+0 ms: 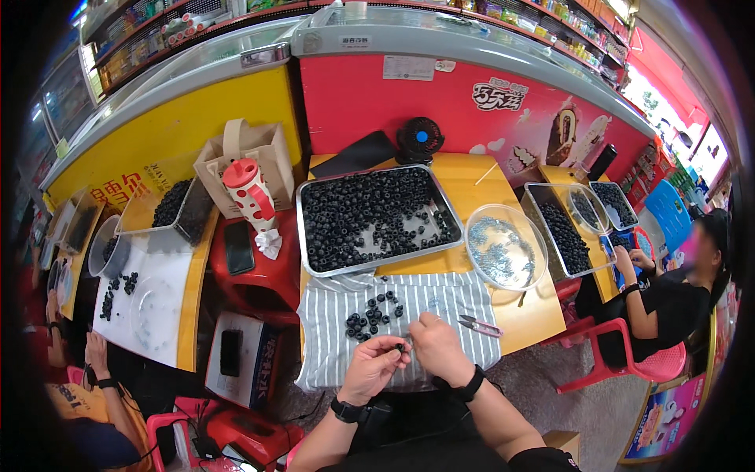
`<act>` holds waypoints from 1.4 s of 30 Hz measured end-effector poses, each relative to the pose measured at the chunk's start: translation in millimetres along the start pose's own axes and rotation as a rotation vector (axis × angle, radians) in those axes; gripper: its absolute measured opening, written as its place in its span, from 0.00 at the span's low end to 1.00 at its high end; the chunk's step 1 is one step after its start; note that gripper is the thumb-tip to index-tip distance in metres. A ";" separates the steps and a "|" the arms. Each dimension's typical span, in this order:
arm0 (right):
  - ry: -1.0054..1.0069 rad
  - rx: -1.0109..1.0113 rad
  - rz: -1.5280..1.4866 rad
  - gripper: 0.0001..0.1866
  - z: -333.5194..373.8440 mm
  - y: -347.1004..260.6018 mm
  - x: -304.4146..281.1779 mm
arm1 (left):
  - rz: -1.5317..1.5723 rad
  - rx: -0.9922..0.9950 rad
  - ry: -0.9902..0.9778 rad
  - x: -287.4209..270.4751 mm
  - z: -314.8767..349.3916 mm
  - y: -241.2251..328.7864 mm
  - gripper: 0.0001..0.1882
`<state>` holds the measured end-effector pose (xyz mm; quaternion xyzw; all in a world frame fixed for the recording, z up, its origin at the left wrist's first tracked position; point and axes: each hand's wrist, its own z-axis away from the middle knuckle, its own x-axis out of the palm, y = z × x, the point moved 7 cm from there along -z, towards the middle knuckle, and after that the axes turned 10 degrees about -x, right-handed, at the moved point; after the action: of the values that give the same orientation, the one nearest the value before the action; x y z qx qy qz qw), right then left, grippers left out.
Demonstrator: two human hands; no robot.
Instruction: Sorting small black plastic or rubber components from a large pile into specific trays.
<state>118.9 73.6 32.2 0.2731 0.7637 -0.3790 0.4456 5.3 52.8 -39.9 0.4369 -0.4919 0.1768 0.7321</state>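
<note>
Yellow desk (539, 318); striped cloth (464, 293) near side; left hand (373, 366) pinching small black part (399, 348); right hand (437, 346) curled beside, hold unclear; metal tray (393, 258) beyond.

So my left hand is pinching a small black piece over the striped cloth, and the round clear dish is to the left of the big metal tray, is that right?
Not quite: the round clear dish is to the right of the metal tray, as the head view shows. Your left hand does pinch a small black piece over the striped cloth.
</note>
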 end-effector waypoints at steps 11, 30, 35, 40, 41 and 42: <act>0.151 0.218 -0.999 0.02 19.0 -7.5 -15.4 | -0.037 0.009 0.007 0.6 1.1 -1.5 0.12; 0.327 0.302 -0.622 0.03 27.2 57.9 -31.0 | -0.033 -0.072 -0.042 -1.2 2.5 -5.5 0.13; 0.206 0.277 -0.120 0.04 21.9 83.1 -33.9 | -0.059 -0.062 -0.005 -4.0 -1.7 -4.2 0.12; 0.127 0.258 -0.042 0.04 18.5 75.9 -27.8 | -0.037 -0.022 -0.038 1.3 0.5 -0.8 0.10; 0.132 0.241 -0.042 0.04 17.3 69.5 -30.2 | -0.032 -0.023 -0.047 4.3 1.8 0.1 0.10; 0.142 0.225 -0.043 0.05 14.9 59.9 -34.8 | -0.031 -0.026 -0.057 6.0 2.8 1.1 0.09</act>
<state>187.0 92.3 38.3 0.3310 0.7515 -0.4517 0.3488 5.7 50.1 -33.7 0.4396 -0.5080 0.1464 0.7261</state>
